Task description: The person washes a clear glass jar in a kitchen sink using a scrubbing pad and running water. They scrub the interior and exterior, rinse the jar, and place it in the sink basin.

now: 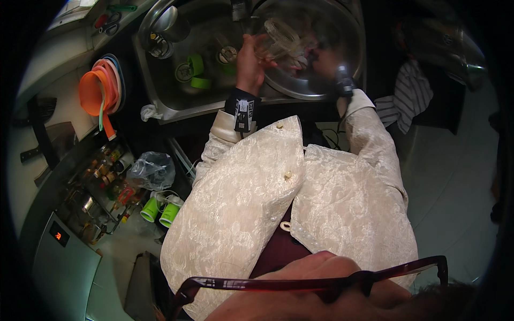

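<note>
My left hand [251, 64], with a dark band round its wrist, grips a clear container [277, 40] with a ridged round rim, beneath the dark faucet [239, 11]. At the container's right side is my right hand [327, 60], blurred and dim, with pinkish-white material [299, 60] by its fingers; what that material is, I cannot tell. Both hands are over the round metal basin [317, 95] at the sink's right. In the left part of the sink lie green ring-shaped pieces [195, 64] and a round green-edged part [227, 55].
A metal cup [172, 24] stands at the sink's back left corner. Orange plastic colanders [94, 90] hang or stand left of the sink, near knives [60, 140] on the wall. A striped cloth [411, 94] hangs at right. Bottles, a clear plastic bag [152, 170] and green cups [169, 214] are lower left.
</note>
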A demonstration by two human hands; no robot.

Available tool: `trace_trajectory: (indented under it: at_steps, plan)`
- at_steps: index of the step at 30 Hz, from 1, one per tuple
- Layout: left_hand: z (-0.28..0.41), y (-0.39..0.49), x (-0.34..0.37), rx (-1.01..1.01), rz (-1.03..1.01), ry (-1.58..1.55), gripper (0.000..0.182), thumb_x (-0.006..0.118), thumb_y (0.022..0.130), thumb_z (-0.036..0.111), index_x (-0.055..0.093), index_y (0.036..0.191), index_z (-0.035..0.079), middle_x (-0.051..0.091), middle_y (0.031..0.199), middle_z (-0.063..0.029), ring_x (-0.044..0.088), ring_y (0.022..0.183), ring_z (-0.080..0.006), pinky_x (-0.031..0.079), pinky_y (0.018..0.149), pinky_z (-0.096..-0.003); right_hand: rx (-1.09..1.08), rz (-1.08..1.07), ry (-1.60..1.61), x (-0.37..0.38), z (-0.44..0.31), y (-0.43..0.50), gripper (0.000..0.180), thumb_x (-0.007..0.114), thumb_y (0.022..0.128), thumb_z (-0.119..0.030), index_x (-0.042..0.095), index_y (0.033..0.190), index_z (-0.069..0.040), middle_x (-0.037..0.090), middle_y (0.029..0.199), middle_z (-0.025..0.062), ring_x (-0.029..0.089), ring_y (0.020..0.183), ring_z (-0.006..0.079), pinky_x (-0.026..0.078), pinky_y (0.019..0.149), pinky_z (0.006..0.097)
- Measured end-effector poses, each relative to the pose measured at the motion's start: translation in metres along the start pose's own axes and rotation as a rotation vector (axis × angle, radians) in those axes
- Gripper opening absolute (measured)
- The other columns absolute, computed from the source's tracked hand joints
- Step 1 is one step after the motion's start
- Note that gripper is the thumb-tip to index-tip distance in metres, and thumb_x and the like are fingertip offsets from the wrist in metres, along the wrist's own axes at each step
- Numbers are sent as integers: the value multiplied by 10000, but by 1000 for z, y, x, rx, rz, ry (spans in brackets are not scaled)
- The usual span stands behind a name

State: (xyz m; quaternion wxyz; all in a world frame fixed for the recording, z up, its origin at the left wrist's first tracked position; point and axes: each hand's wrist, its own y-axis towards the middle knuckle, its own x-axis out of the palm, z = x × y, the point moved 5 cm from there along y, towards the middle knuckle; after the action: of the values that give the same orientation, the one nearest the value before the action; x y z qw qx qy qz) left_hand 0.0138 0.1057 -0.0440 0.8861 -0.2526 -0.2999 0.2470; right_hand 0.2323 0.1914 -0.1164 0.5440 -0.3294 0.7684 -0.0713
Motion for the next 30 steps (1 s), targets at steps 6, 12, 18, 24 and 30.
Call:
trace_trajectory:
  at_steps: [6, 12, 18, 24, 30]
  plan:
    - [-2, 4, 4, 35, 13, 15, 544, 394, 1040, 501, 579, 1248, 34, 635, 856, -22, 545, 639, -105, 450, 489, -254, -251, 325, 559, -102, -52, -57, 301, 683, 802, -161, 654, 1066, -20, 624, 1024, 152, 636, 984, 292, 501, 872, 354]
    - [-7, 16, 25, 83, -40, 117, 423, 383, 1062, 370, 651, 1160, 57, 681, 900, -14, 525, 596, -72, 400, 476, -219, -408, 480, 612, -121, -108, -66, 228, 700, 826, -125, 640, 1019, -20, 640, 930, 149, 650, 860, 319, 513, 774, 348]
    - [3, 9, 29, 370, -4, 417, 355, 450, 1044, 271, 709, 1020, 29, 684, 923, -62, 574, 665, -130, 456, 574, -279, -14, 420, 927, -111, -89, -32, 201, 635, 901, -185, 618, 1009, -16, 661, 841, 162, 647, 737, 269, 508, 707, 336]
    - [52, -2, 40, 892, 40, 816, 285, 506, 1012, 196, 734, 942, 40, 610, 821, -106, 636, 763, -244, 486, 667, -340, -290, 233, 865, -115, -93, -51, 175, 646, 894, -159, 606, 995, -23, 625, 839, 82, 592, 782, 142, 489, 738, 297]
    - [49, -4, 50, 891, -36, 776, 271, 506, 1004, 171, 728, 921, 40, 625, 824, -111, 643, 745, -273, 496, 684, -343, 21, 381, 1143, -113, -89, -39, 148, 623, 910, -147, 602, 967, -12, 649, 861, 68, 586, 748, 142, 498, 720, 310]
